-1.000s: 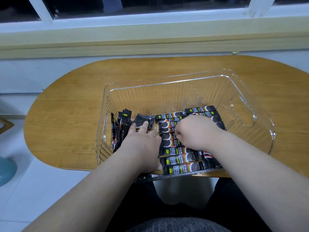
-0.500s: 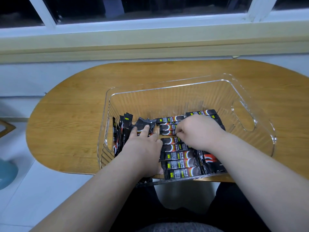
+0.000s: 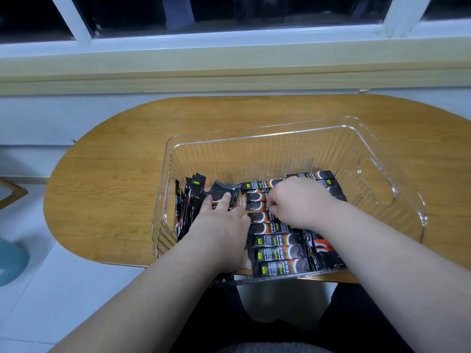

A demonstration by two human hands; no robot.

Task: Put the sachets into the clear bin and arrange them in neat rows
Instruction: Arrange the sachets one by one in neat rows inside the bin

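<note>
Black sachets (image 3: 277, 253), clear ribbed bin (image 3: 254, 159), wood-grain table (image 3: 114, 187).

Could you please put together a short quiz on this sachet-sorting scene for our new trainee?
1. True or false: the flat sachets cover the whole floor of the clear bin.
2. Where do the sachets standing on edge sit? A) by the bin's left wall; B) in its far right corner; C) outside the bin.
3. Which hand lies with its fingers stretched out over the sachets?
Key: 1 false, as the far and right parts of the floor are bare. 2 A. 3 the left hand; the right hand has its fingers curled.
</note>
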